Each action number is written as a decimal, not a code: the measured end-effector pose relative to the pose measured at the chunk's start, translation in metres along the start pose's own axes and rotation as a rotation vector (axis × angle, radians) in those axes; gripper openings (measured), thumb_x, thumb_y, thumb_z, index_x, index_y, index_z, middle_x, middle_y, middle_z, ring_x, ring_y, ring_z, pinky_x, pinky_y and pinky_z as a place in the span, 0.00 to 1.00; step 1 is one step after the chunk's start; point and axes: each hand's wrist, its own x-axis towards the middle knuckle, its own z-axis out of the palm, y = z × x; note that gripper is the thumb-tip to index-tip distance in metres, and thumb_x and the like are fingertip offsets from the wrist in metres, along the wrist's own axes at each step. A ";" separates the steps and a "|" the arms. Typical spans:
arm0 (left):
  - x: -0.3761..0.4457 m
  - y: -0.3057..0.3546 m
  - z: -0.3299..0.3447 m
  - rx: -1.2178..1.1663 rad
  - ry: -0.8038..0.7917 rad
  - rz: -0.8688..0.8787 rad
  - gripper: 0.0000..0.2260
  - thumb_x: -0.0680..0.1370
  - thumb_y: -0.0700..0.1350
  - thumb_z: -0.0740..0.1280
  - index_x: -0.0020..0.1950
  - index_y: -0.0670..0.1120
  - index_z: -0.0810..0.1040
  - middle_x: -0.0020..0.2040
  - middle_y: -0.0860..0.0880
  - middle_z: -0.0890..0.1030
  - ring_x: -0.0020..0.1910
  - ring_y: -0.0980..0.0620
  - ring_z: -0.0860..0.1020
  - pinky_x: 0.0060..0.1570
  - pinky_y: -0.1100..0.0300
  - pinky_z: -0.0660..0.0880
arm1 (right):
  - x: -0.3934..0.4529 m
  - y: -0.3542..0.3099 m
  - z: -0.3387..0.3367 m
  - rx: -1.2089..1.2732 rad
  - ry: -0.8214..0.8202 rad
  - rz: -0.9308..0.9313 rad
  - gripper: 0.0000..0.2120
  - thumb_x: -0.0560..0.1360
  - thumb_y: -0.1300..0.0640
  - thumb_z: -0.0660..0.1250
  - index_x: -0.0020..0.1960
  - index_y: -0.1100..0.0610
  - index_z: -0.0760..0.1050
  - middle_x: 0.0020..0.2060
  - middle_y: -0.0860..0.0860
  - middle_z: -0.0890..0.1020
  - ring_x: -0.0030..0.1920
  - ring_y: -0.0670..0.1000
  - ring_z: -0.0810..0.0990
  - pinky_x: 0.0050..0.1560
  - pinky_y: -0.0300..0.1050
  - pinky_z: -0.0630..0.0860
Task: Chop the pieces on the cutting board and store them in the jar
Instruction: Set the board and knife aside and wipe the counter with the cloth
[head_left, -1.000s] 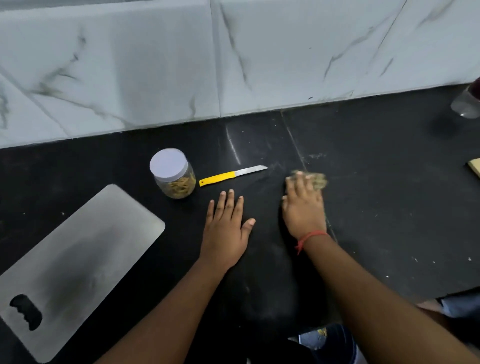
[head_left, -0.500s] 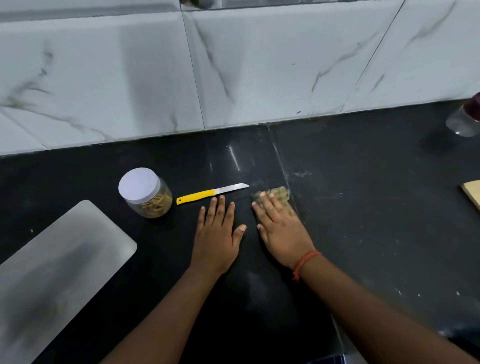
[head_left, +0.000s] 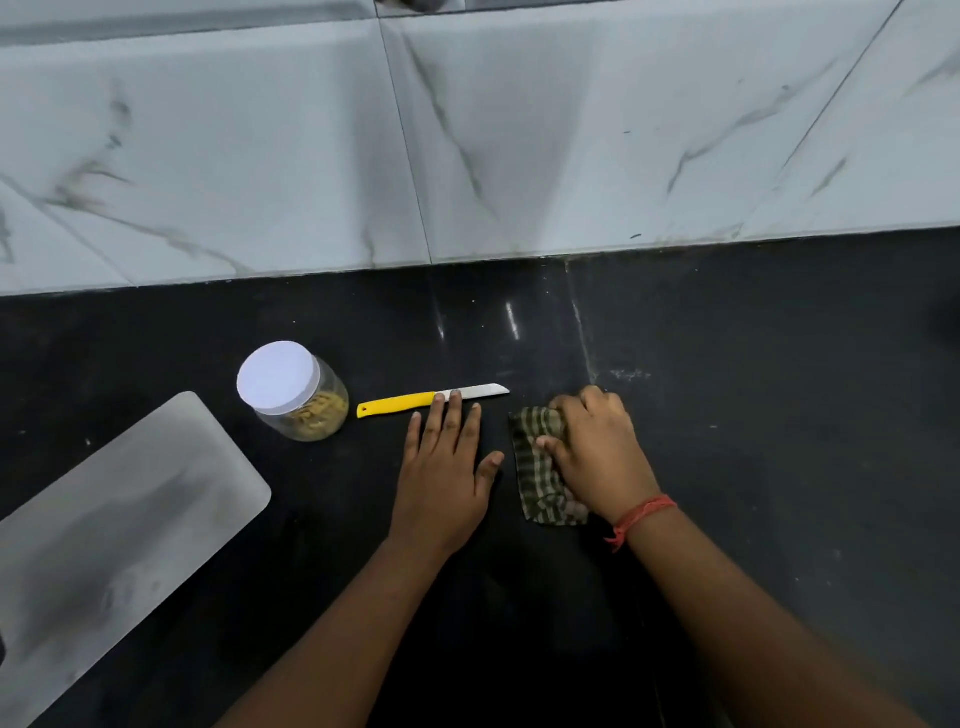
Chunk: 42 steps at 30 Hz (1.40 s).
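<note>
With the lidded jar (head_left: 298, 392) filled and the cutting board (head_left: 119, 525) bare, chopping looks finished: the right hand (head_left: 597, 457) clutches a striped cloth (head_left: 537, 467) for wiping the counter (head_left: 779, 415), the left hand (head_left: 444, 467) lies flat, fingertips touching the yellow-handled knife (head_left: 431, 400).

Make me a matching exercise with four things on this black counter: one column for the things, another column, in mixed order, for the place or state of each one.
Things:
1. clear plastic jar with white lid
2. knife with yellow handle
3. green striped cloth
4. grey metal cutting board

States:
A. bare, at the near left
B. closed, with yellowish pieces inside
C. under the right hand
D. lying flat, at the fingertips of the left hand

Pairs: 1-B, 2-D, 3-C, 4-A
</note>
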 end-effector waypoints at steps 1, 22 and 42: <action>0.001 0.000 0.000 -0.005 0.003 -0.007 0.34 0.82 0.63 0.36 0.81 0.46 0.58 0.82 0.46 0.51 0.81 0.49 0.44 0.79 0.47 0.43 | 0.004 0.000 -0.002 0.139 -0.002 0.019 0.14 0.76 0.51 0.70 0.59 0.53 0.74 0.52 0.48 0.71 0.52 0.48 0.71 0.56 0.44 0.74; 0.021 -0.018 -0.004 0.007 0.054 -0.043 0.31 0.83 0.62 0.42 0.81 0.46 0.59 0.82 0.44 0.54 0.82 0.46 0.47 0.79 0.45 0.47 | 0.234 0.008 -0.007 0.446 0.056 0.150 0.19 0.73 0.69 0.63 0.60 0.55 0.78 0.56 0.56 0.78 0.55 0.53 0.78 0.59 0.43 0.74; -0.047 -0.049 -0.024 0.056 0.066 -0.158 0.31 0.83 0.61 0.43 0.81 0.46 0.59 0.82 0.44 0.54 0.81 0.46 0.49 0.79 0.45 0.47 | 0.046 -0.083 0.030 -0.025 0.058 -0.129 0.29 0.81 0.45 0.56 0.78 0.54 0.56 0.79 0.52 0.54 0.79 0.57 0.49 0.76 0.59 0.54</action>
